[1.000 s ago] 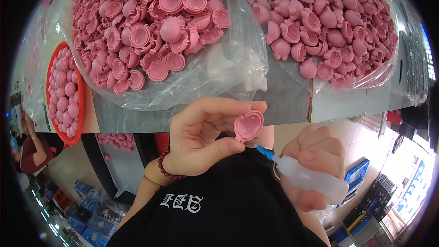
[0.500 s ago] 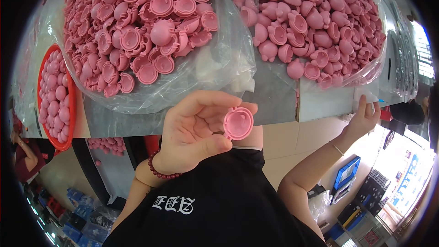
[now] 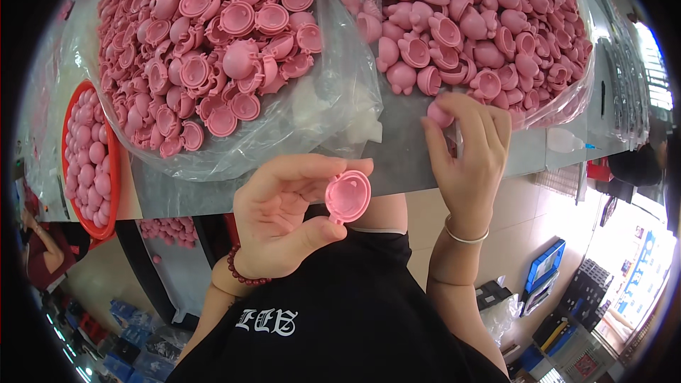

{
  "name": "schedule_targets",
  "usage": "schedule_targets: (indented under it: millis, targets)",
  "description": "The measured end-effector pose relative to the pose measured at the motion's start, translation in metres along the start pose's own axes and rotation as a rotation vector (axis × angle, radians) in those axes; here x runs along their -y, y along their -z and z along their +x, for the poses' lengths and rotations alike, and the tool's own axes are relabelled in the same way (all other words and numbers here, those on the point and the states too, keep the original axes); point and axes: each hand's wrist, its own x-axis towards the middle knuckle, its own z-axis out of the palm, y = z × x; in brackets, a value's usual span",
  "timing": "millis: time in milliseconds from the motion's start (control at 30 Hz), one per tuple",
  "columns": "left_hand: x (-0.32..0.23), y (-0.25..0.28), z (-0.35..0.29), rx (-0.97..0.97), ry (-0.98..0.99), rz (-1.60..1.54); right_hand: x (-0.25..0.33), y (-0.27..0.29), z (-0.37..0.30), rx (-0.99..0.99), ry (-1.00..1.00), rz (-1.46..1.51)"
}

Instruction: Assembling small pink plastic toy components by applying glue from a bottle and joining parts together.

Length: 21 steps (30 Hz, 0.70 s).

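My left hand [image 3: 284,216] pinches a pink plastic half shell [image 3: 348,196] by its rim, between thumb and fingers, hollow side facing me. Small tabs stick out from its edge. At the near edge of the right heap, my right hand [image 3: 474,149] has thumb and fingers closed around a rounded pink shell [image 3: 440,115], which the fingers partly cover. This right heap of pink shells [image 3: 489,50] has pieces with small ear-like bumps. Another heap of pink half shells [image 3: 213,50], many of them hollow side up, lies on clear plastic at the left.
A red basket [image 3: 115,170] of pink balls stands at the table's left edge. Clear plastic sheeting [image 3: 340,85] lies between the heaps on the grey table [image 3: 404,163]. Below the table at left is a tray of pink pieces [image 3: 170,230]. Another person's arm [image 3: 44,241] shows at far left.
My right hand has come from the table's right side leftward to the shell at the right heap's edge. The left hand still holds its half shell, slightly lower and further left in view.
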Motion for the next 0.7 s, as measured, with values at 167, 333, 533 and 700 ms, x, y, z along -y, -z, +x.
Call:
schedule_targets:
  millis: [167,333,533,700]
  targets:
    - [-0.001,0.002,-0.002,-0.099,0.062,0.042,0.008,0.002,-0.014,0.126,0.127,0.36]
    - [0.002,0.006,0.002,0.039,-0.031,0.023,0.021,0.006,-0.011,0.115,-0.136,0.265]
    - [0.002,0.005,0.003,0.048,0.057,0.05,0.024,0.017,-0.011,0.137,-0.095,0.607]
    - [-0.001,0.0,0.001,0.064,0.138,0.063,0.037,0.013,-0.013,0.083,0.067,0.901]
